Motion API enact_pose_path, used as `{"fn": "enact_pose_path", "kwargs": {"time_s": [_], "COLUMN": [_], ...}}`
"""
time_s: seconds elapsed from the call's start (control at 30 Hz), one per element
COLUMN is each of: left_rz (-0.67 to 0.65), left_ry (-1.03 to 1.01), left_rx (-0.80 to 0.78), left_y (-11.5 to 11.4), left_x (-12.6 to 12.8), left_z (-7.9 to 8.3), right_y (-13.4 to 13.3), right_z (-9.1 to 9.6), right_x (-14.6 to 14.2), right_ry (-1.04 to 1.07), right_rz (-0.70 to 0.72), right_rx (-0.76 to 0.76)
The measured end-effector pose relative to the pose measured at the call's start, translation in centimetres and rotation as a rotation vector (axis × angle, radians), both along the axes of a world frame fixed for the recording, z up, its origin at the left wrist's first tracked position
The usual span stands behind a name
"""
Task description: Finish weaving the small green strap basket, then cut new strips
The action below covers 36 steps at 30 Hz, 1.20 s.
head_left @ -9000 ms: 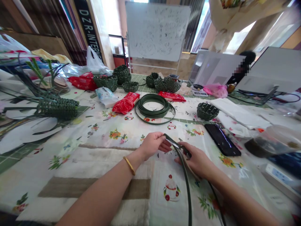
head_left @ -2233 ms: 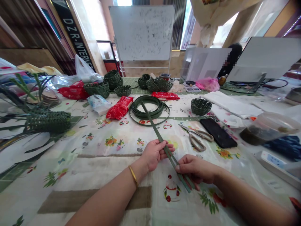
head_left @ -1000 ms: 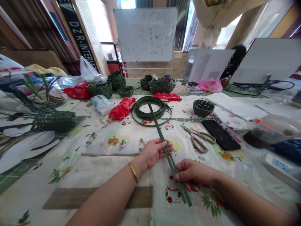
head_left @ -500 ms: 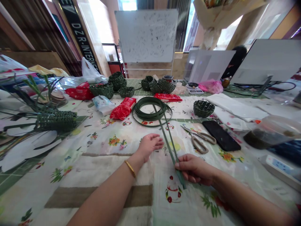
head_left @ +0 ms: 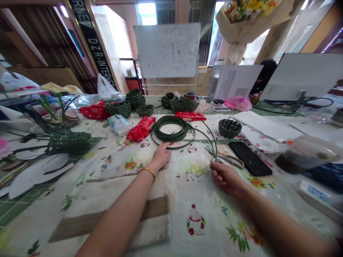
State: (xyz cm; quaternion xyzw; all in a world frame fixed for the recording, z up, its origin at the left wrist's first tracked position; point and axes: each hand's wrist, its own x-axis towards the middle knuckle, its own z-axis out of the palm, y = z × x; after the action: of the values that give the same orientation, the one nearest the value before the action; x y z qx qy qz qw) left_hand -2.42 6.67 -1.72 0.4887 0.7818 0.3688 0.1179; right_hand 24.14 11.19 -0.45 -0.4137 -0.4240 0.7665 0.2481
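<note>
My left hand (head_left: pixel 160 156) rests palm down on the floral tablecloth (head_left: pixel 107 185), holding nothing, just in front of a coil of green plastic strip (head_left: pixel 171 118). A thin length of the green strip (head_left: pixel 210 137) arcs away from the coil and curves down to my right hand (head_left: pixel 224 177). Its end appears pinched in those fingers, though that spot is slightly blurred. A pair of scissors (head_left: pixel 233 162) lies just beyond my right hand, partly hidden by the strip and fingers.
A black phone (head_left: pixel 249 159) and a small woven green basket (head_left: pixel 229 128) lie to the right. Red packets (head_left: pixel 141 128) and several woven baskets (head_left: pixel 135 98) stand beyond the coil. A long woven piece (head_left: pixel 69 142) lies left. A plastic tub (head_left: pixel 308 153) sits at the right.
My right hand has moved up the table, and the strip now bends in a long arc from the coil. My left hand has let go and slid toward the coil.
</note>
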Motion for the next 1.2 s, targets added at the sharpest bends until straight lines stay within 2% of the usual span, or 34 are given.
{"fn": "enact_pose_path", "kwargs": {"time_s": [0.1, 0.2, 0.37, 0.53, 0.63, 0.7, 0.8, 0.9, 1.0, 1.07, 1.2], "left_rz": [-0.057, -0.095, -0.160, -0.204, -0.287, -0.355, -0.472, -0.512, -0.520, -0.561, -0.648], "left_ry": [0.170, 0.348, 0.565, 0.699, 0.880, 0.912, 0.912, 0.903, 0.883, 0.841, 0.628], "left_rx": [-0.098, -0.136, -0.128, -0.099, -0.159, -0.194, -0.133, -0.057, -0.014, 0.078, 0.404], "left_y": [0.6, 0.2, -1.9, -4.5, -6.1, -6.8, -7.2, -7.2, -7.3, -7.5, -7.7], "left_x": [-0.3, 0.5, 2.9, 4.7, 6.2, 7.6, 9.5, 10.3, 10.3, 10.3, 10.6], "left_z": [0.5, 1.1, 3.0, 5.8, 6.5, 6.2, 4.9, 3.5, 2.7, 2.5, 2.1], "right_y": [0.0, -0.1, -0.3, -0.9, -1.4, -1.7, -2.2, -3.0, -3.7, -3.8, -3.1], "right_z": [0.1, 0.4, 0.6, 0.6, 0.9, 1.0, 1.0, 0.8, 0.8, 0.8, 0.6], "right_x": [-0.1, -0.1, -0.4, -0.7, -0.6, -0.6, -0.6, -0.9, -1.3, -1.5, -1.5], "right_ry": [0.004, 0.017, 0.073, 0.083, 0.080, 0.080, 0.067, 0.104, 0.218, 0.276, 0.287], "right_rz": [-0.060, -0.097, -0.118, -0.036, -0.017, -0.014, 0.035, 0.109, 0.123, 0.080, 0.009], "right_rx": [0.052, 0.091, 0.113, 0.119, 0.133, 0.172, 0.188, 0.094, 0.006, -0.006, 0.044]}}
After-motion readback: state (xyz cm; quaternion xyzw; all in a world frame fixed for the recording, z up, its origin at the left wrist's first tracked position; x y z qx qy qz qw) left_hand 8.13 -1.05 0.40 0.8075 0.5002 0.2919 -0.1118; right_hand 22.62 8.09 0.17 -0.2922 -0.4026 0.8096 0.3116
